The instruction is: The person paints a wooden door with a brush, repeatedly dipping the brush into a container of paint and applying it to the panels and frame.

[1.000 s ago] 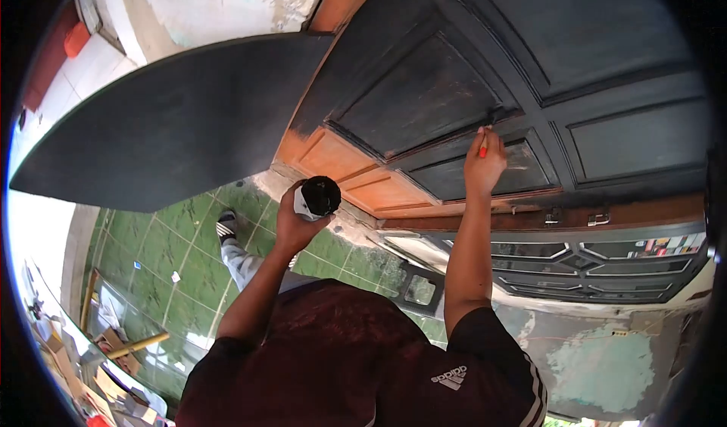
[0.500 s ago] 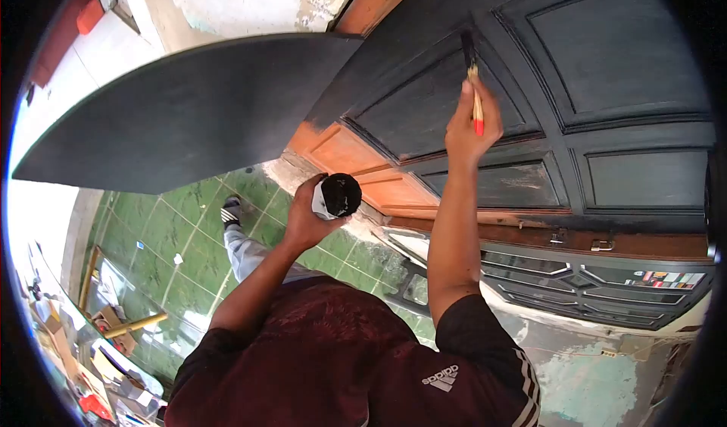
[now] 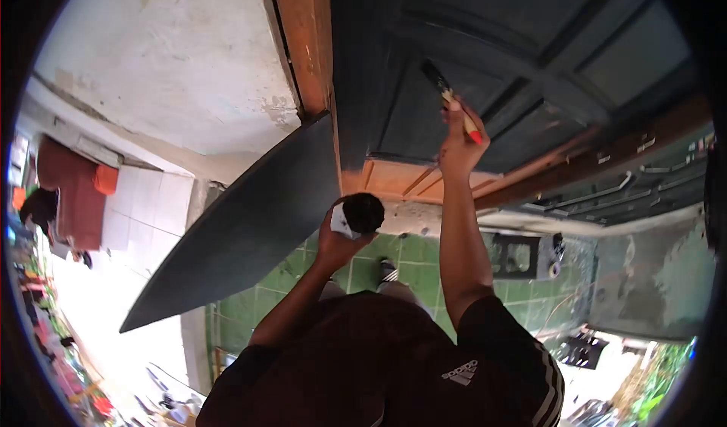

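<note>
My left hand (image 3: 337,245) is wrapped round a white cup (image 3: 342,222) with black paint (image 3: 364,213) inside. Pinched in my right hand (image 3: 463,140) is a paintbrush (image 3: 447,93) with dark bristles, a pale handle and a red end. The bristles lie in front of a dark-painted panelled door (image 3: 485,63); whether they touch it I cannot tell. Along the door's lower edge some panels show bare orange-brown wood (image 3: 401,179). To the left of the cup stands a dark, flat board with a curved edge (image 3: 250,215).
An orange-brown wooden frame (image 3: 304,40) runs beside the white wall (image 3: 166,71). Green floor tiles (image 3: 416,272) lie below, with a dark stove-like object (image 3: 515,256) at right. A dark panelled surface (image 3: 583,196) extends at the right. Someone in dark clothing (image 3: 39,207) is at far left.
The view has swung round, showing more white wall at left. The brush has moved away from the panel's upper corner, and its bristles now point up and left. Both hands keep their hold.
</note>
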Available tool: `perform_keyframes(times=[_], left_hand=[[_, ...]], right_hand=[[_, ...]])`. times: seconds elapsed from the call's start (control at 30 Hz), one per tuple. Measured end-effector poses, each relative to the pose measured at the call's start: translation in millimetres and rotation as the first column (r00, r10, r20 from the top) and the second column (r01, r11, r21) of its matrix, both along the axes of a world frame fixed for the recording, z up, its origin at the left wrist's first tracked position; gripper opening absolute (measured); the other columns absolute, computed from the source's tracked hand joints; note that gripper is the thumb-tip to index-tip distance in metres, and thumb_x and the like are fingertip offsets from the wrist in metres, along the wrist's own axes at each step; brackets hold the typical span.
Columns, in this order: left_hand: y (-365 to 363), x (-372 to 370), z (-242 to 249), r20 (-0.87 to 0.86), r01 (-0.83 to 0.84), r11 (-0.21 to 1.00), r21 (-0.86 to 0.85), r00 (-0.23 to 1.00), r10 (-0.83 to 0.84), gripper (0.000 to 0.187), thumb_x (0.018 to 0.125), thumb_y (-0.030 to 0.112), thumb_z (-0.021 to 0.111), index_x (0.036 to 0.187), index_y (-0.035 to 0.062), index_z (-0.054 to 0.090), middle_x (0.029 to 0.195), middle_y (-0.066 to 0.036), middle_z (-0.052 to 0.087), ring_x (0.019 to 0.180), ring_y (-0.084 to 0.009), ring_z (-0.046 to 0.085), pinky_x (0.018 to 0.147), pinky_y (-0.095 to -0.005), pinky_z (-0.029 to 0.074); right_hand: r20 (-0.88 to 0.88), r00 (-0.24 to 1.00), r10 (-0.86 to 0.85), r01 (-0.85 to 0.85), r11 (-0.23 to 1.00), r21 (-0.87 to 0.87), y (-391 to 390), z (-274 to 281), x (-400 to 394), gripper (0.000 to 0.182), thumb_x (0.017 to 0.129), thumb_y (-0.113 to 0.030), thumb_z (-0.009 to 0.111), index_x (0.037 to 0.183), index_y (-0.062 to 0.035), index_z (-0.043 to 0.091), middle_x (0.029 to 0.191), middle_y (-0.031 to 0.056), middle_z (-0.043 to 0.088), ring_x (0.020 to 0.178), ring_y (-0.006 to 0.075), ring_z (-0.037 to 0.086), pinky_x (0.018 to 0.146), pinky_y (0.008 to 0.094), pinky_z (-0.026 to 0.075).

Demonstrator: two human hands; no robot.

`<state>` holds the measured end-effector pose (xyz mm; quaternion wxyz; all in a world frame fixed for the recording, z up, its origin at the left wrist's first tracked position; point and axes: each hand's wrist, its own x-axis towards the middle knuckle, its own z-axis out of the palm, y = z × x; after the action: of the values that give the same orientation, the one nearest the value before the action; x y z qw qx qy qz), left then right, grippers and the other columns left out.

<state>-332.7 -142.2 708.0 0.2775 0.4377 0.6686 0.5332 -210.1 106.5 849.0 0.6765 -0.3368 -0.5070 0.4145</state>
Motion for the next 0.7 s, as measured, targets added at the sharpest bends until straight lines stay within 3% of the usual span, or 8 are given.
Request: perform_keyframes(times=[0.07,0.1,0.2,0.3,0.4,0.53,0.63,0.7], left_hand=[[9.7,-19.5,16.8,0.022,0.057,0.998,0.022,0.998,-0.057,0.096,0.069,0.017,0.102,0.149,0.0025,0.051,0.138,-0.014,0.068,0.129,-0.0271,0.067,0.112,-0.0406,0.053],[14.4,-28.1,11.1,-0.126,0.067,0.998,0.002,0.99,-0.067,0.097,0.068,0.016,0.103,0.149,0.0025,0.051,0.138,-0.015,0.068,0.128,-0.0273,0.067,0.111,-0.0402,0.053],[23.6,-43.0,17.8,-0.006,0.14,0.98,0.143,0.99,-0.141,0.097,0.067,0.015,0.103,0.148,0.0026,0.052,0.138,-0.016,0.067,0.127,-0.0276,0.068,0.111,-0.0407,0.054],[29.4,-49.5,22.6,0.007,0.187,0.957,0.221,0.981,-0.193,0.094,0.069,0.011,0.102,0.148,0.0024,0.052,0.136,-0.013,0.067,0.127,-0.0226,0.066,0.11,-0.0379,0.054],[27.7,-54.6,24.1,0.034,0.238,0.954,0.183,0.968,-0.248,0.095,0.07,0.007,0.101,0.15,0.0025,0.049,0.139,-0.01,0.065,0.128,-0.02,0.064,0.111,-0.0369,0.053],[20.3,-53.4,23.5,0.094,0.278,0.942,0.19,0.949,-0.299,0.098,0.07,0.007,0.101,0.152,0.0021,0.048,0.139,-0.011,0.065,0.127,-0.0199,0.065,0.11,-0.0369,0.053],[18.7,-51.9,18.0,0.104,0.292,0.935,0.203,0.943,-0.317,0.101,0.067,0.011,0.101,0.153,0.0018,0.049,0.14,-0.015,0.064,0.128,-0.027,0.066,0.109,-0.0401,0.055],[13.6,-49.3,18.9,0.1,0.293,0.935,0.2,0.943,-0.317,0.102,0.066,0.013,0.101,0.153,0.0017,0.049,0.14,-0.018,0.064,0.129,-0.0306,0.067,0.109,-0.0417,0.055]], right_hand=[[0.02,1.0,0.023,-0.022,0.999,-0.033,-34.7,14.7,-6.2,0.031,0.102,-0.017,0.079,0.122,0.0066,0.077,0.105,0.0135,0.08,0.089,0.0167,0.076,0.082,0.0299,0.061],[-0.015,0.999,0.029,-0.029,0.999,-0.018,-48.0,20.7,-2.7,0.026,0.102,-0.015,0.079,0.117,0.007,0.078,0.103,0.014,0.08,0.091,0.0162,0.076,0.085,0.028,0.06],[0.044,0.999,-0.013,0.016,0.998,-0.061,-94.6,47.1,18.5,0.022,0.102,-0.014,0.08,0.108,0.0067,0.077,0.097,0.0116,0.079,0.085,0.0145,0.073,0.08,0.0274,0.059],[0.196,0.975,0.105,-0.1,0.994,-0.035,-127.7,55.1,35.9,0.02,0.101,-0.015,0.08,0.1,0.004,0.075,0.09,0.0081,0.077,0.078,0.0117,0.07,0.071,0.0266,0.055],[0.529,0.823,0.208,-0.235,0.972,-0.016,-152.4,51.9,26.0,0.019,0.101,-0.016,0.081,0.099,0.0009,0.074,0.082,0.0031,0.074,0.073,0.0073,0.065,0.064,0.0263,0.05],[0.834,0.535,0.134,-0.272,0.962,0.019,-172.4,40.4,-7.6,0.019,0.098,-0.022,0.082,0.099,-0.0044,0.075,0.069,0.0109,0.069,0.061,0.0247,0.07,0.059,0.0351,0.052],[0.91,0.414,-0.003,-0.291,0.947,0.135,-173.4,12.3,-20.8,0.023,0.097,-0.027,0.082,0.097,-0.0057,0.075,0.066,0.0154,0.065,0.061,0.0339,0.07,0.058,0.0396,0.052],[0.914,0.405,-0.009,-0.295,0.945,0.141,-175.8,2.1,-20.1,0.025,0.097,-0.029,0.082,0.095,-0.0053,0.075,0.062,0.0144,0.063,0.058,0.0334,0.068,0.055,0.0397,0.05]])
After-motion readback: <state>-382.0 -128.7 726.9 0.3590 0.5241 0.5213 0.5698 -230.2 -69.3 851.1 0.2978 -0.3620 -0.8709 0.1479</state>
